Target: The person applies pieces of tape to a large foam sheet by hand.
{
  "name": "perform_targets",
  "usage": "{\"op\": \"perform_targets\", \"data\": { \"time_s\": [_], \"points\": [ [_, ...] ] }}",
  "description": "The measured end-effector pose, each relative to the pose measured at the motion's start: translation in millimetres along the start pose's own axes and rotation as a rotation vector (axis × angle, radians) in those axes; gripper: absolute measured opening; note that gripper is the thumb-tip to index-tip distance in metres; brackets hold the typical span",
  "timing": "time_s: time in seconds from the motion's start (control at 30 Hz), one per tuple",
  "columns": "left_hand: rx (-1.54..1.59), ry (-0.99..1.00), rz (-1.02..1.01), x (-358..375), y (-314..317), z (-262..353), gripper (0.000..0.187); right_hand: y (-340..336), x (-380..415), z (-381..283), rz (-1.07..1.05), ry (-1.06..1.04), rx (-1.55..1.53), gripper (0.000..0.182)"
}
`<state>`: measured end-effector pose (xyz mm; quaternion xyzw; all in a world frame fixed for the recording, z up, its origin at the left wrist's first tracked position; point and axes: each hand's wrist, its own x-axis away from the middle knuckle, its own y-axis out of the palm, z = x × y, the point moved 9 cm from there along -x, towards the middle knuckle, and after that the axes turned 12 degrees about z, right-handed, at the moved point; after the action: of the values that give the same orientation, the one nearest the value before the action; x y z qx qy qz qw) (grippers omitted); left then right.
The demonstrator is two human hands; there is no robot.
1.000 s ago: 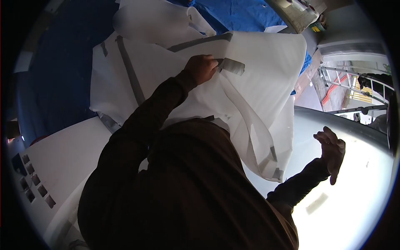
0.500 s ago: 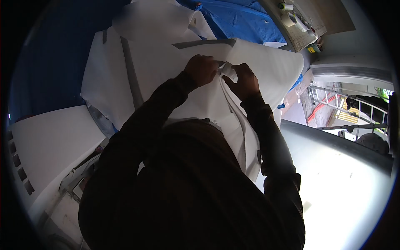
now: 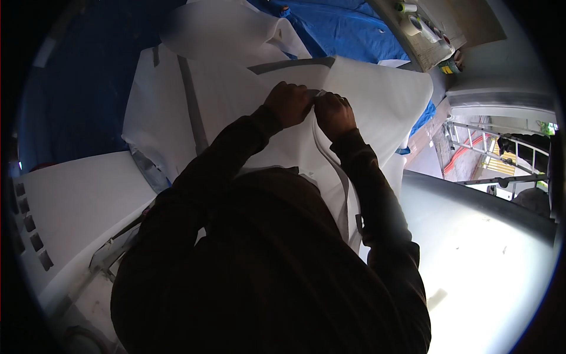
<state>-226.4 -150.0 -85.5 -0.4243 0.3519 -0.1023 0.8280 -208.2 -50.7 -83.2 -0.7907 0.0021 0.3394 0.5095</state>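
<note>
Both hands are closed, the left hand (image 3: 289, 104) and the right hand (image 3: 334, 115) almost meeting, with a short grey strip (image 3: 315, 92), apparently tape, pinched between their fingertips. The strip lies toward the far edge of a white sheet (image 3: 380, 100), a little right of its middle; whether it touches the sheet there cannot be told, since the fingers cover most of it. It looks light, thin and limp, likely to curl or fold onto itself if let slack, and probably tacky on one face, so it is best taken by its two ends, thumb against finger, and kept taut. The sheet itself seems light and soft, slippery perhaps, and apt to crease: a loose fold (image 3: 331, 156) drops from beside the right hand toward the near edge. It would be better held flat by an edge than bunched. A long grey band (image 3: 193, 106) runs down the sheet's left part and another band (image 3: 292, 64) lies along its far edge, with a blue tarp (image 3: 342, 29) beyond.
</note>
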Motion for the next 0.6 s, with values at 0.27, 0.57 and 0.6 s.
{"op": "perform_targets", "data": {
  "time_s": [0.27, 0.57, 0.6],
  "points": [
    [0.050, 0.047, -0.090, 48.1, 20.7, 4.1, 0.010, -76.5, -4.1, 162.2, 0.133, 0.709, -0.051, 0.018],
    [0.150, -0.163, 0.105, 42.5, -8.2, -38.2, 0.021, -158.3, -37.9, 78.4, 0.236, 0.540, -1.904, 0.029],
    [0.155, -0.148, 0.112, 40.8, -8.5, -37.8, 0.020, -178.1, -46.3, 60.9, 0.248, 0.354, -2.017, 0.031]
  ]
}}
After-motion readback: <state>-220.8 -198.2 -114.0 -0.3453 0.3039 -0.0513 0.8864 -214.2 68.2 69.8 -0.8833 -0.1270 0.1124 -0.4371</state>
